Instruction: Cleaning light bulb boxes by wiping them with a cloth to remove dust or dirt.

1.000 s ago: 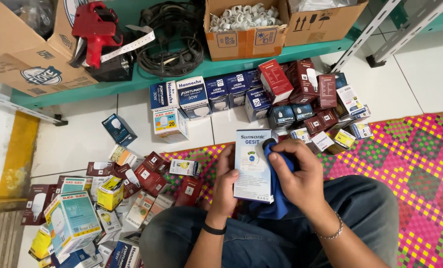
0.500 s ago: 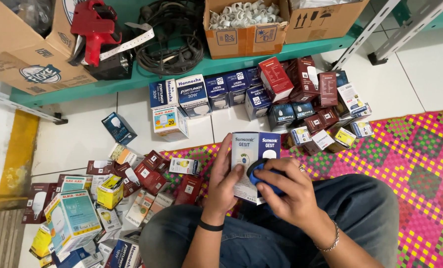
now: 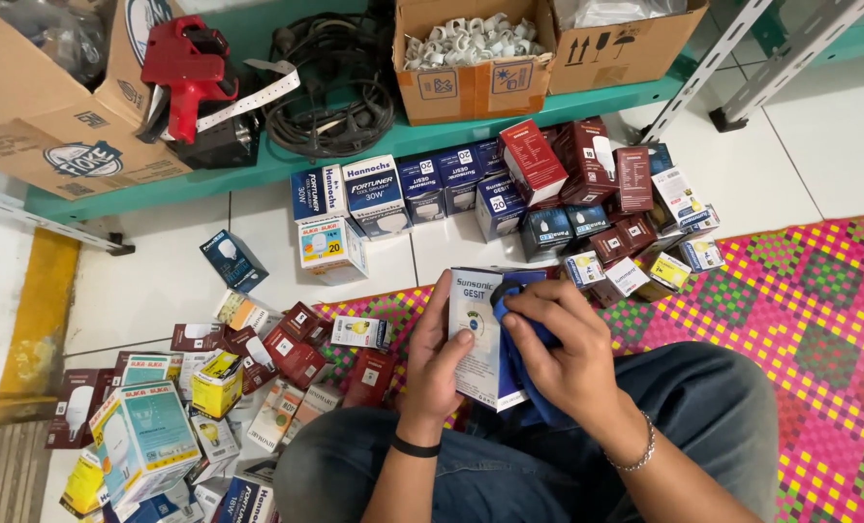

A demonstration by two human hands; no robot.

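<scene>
White floor tiles and a pink woven mat carry scattered small bulb cartons below a green shelf across the upper frame. At lower centre the left hand grips a white-and-blue rectangular bulb box by its left edge, while the right hand presses a dark blue cloth against its front

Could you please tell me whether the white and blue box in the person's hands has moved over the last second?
Yes. The white and blue box has turned from facing up to edge-on, judged against the mat.
</scene>
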